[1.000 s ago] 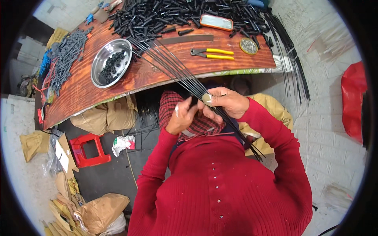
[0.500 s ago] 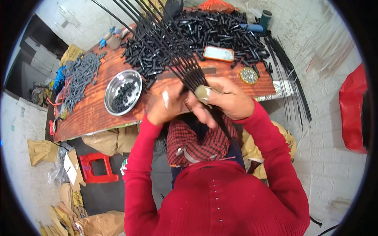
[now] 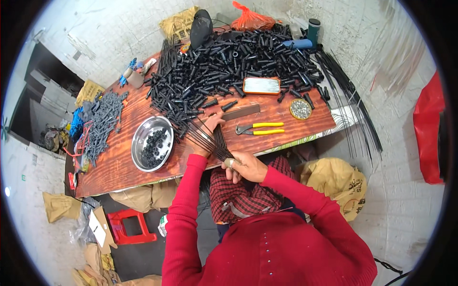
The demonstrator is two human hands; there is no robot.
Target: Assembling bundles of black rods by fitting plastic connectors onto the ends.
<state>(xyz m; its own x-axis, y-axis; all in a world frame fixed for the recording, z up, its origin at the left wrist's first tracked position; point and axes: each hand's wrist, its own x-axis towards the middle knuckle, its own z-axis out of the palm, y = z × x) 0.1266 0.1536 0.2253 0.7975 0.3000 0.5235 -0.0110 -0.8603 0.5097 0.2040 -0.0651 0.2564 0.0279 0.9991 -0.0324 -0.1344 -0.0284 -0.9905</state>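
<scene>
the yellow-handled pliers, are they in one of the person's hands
No, the yellow-handled pliers lie on the table, apart from the right hand gripping the black rods.

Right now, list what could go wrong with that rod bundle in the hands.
1. The thin black rods fan out from the right hand; held only at one end, some could slip loose.
2. Their free tips lie by the steel bowl of small black parts and might knock it.
3. The left hand works near the pliers, which the rods could snag.
</scene>
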